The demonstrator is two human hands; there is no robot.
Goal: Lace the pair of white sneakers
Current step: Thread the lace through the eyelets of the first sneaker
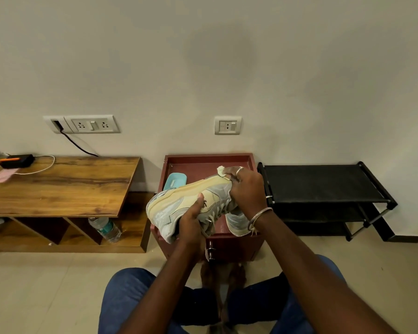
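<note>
1. The sneaker point(171, 210) is held on its side in the air above the maroon bench point(196, 166). Its pale sole is turned to 11 o'clock and its lace side faces down toward the person, probably to bring the eyelets within sight and reach.
2. The left hand point(191, 220) sits at the shoe's 6 o'clock. Its fingers curl underneath and its thumb presses flat on the upper, which reads as a steadying grip.
3. The right hand point(246, 189) wraps over the shoe's 3 o'clock end and pinches a crumpled white scrap point(221, 171) at its fingertips. I cannot tell whether that is lace or cloth.
4. The laces point(212, 216) hang slack between the two hands. Some look threaded already, so the lacing seems to be partway done.
5. The second sneaker point(237, 224) lies on the bench's near edge, under the right wrist, at 5 o'clock of the held shoe. It is likely parked close for its turn.
6. A light-blue object point(175, 182) rests on the bench at 12 o'clock, behind the sole.
</note>
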